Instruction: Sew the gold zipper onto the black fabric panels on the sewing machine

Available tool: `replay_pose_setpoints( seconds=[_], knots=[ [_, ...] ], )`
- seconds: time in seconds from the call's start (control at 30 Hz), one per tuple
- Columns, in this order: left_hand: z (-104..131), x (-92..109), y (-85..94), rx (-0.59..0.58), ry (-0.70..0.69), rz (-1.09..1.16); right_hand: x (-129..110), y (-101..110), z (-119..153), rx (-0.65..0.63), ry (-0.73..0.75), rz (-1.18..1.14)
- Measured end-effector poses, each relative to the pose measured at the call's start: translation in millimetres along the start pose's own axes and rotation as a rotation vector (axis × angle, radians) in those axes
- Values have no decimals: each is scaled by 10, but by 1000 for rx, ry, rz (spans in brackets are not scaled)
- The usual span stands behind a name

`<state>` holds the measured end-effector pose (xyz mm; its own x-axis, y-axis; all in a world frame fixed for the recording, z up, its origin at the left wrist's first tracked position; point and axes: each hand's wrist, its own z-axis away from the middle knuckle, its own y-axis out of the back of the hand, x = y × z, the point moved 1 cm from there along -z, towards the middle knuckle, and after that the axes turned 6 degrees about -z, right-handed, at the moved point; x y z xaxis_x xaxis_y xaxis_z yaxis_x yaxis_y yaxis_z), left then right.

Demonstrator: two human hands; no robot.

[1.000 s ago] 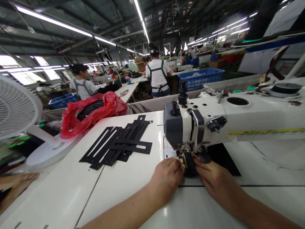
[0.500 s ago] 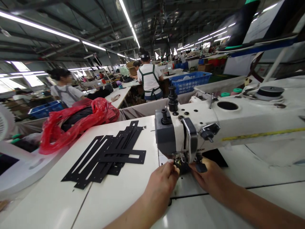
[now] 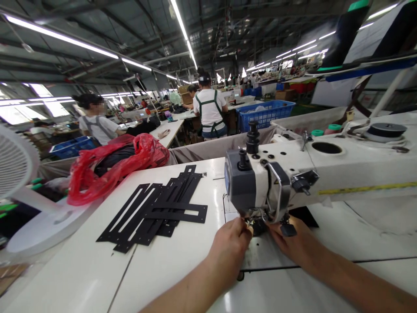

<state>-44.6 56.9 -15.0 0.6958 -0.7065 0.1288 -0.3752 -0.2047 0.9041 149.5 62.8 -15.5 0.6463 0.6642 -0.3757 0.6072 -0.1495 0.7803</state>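
Observation:
At the needle area of a white and grey sewing machine (image 3: 241, 178), my left hand (image 3: 230, 243) is closed in a pinch. What its fingertips hold is hidden beside the presser foot. My right hand (image 3: 298, 239) reaches under the machine head from the other side, fingers pointing in to the needle and partly covered by the machine's parts. A flat black panel (image 3: 306, 215) sticks out behind this hand, which seems to hold it down. Left of the machine, several black slotted strips (image 3: 156, 213) lie overlapped in a loose pile on the white tabletop (image 3: 176, 265).
Red plastic bag (image 3: 146, 150) with dark material stands at the table's far left edge, beside a white fan (image 3: 16, 161). Beyond the table are a blue basket (image 3: 265, 115) and co-workers, one in a white shirt (image 3: 208, 108). A thread spool (image 3: 386, 130) sits atop the machine.
The view has shifted a little left, so everything appears farther right. Both hands stay at the needle area; the left fingers look more tightly curled.

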Motion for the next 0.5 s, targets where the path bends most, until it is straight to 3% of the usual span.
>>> replay_pose_setpoints(
  seconds=[0.2,0.5],
  knots=[
    [-40,8,33,55,-28,-29,15,-2,-20,20,14,31],
    [-54,7,36,41,-34,-47,30,-14,-5,23,28,76]
  ],
)
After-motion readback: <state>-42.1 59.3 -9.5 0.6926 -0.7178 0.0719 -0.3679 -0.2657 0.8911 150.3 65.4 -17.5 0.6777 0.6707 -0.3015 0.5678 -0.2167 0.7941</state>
